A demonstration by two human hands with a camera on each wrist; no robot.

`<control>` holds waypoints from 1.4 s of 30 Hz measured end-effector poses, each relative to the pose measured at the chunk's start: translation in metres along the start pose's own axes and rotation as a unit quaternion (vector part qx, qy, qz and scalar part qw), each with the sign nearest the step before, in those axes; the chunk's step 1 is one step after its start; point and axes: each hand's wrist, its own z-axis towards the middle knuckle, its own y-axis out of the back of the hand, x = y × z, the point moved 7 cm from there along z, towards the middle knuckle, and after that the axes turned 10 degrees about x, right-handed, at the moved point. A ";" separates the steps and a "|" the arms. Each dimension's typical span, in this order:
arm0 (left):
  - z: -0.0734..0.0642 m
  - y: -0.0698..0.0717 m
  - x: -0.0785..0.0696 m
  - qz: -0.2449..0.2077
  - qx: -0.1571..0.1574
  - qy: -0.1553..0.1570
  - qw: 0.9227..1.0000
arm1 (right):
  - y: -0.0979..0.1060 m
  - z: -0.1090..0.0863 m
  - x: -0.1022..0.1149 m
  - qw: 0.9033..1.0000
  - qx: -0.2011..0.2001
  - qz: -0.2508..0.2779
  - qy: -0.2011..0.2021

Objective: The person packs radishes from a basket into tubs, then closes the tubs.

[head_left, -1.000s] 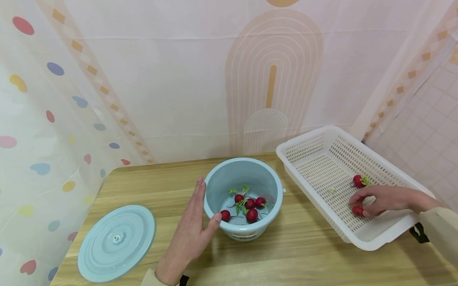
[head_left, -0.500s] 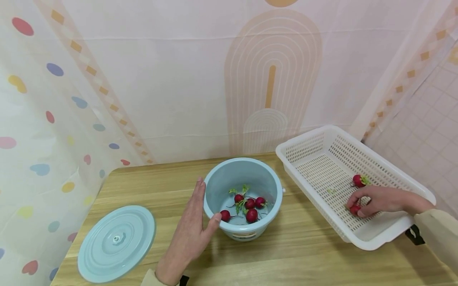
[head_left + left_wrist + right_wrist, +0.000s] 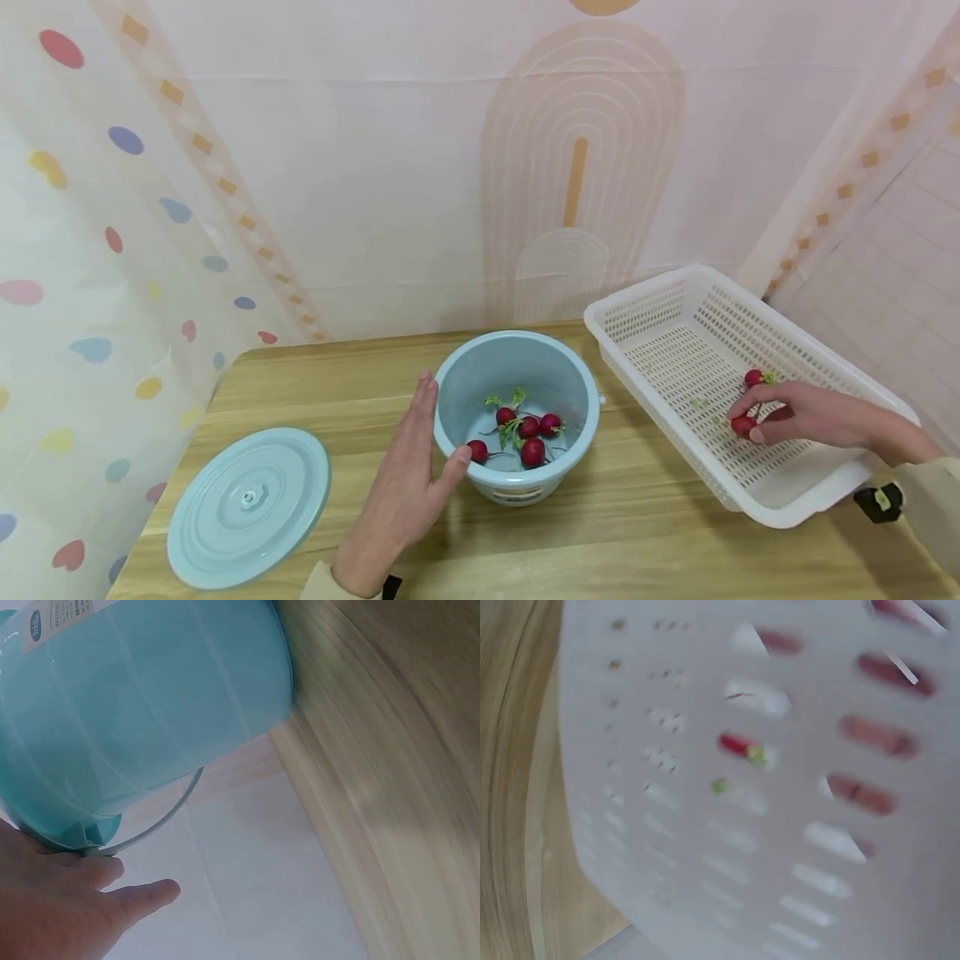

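A light blue bucket (image 3: 517, 487) stands in the middle of the table, with several red radishes (image 3: 532, 452) and bits of green leaf inside. My left hand (image 3: 401, 479) rests against the bucket's left rim, its fingers straight; the left wrist view shows the hand (image 3: 67, 900) by the bucket's handle (image 3: 161, 819). Inside a white perforated basket (image 3: 671, 408) on the right, my right hand (image 3: 813, 417) pinches a radish (image 3: 743, 426) between thumb and fingers. Another radish (image 3: 753, 378) lies just beyond that hand. Through the basket's slots, the right wrist view gives only partial glimpses of the hand.
A round light blue lid (image 3: 251, 508) lies flat on the wooden table (image 3: 570, 550) at the left. A small leaf scrap (image 3: 699, 403) lies on the basket floor. A patterned curtain (image 3: 390, 192) hangs behind the table.
My right hand has shifted the pinched radish slightly leftward and away from me inside the basket. The left hand stays at the bucket. The head view has turned a little.
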 end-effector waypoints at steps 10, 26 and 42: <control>0.000 0.000 0.000 -0.002 0.000 -0.001 1.000 | 0.002 -0.011 0.028 0.994 -0.085 0.042 0.054; -0.001 -0.001 0.000 0.003 -0.004 -0.001 1.000 | -0.001 -0.021 0.072 0.973 -0.192 0.042 0.119; -0.001 0.000 -0.001 0.002 -0.004 0.000 1.000 | -0.007 -0.022 0.116 0.942 -0.250 0.102 0.202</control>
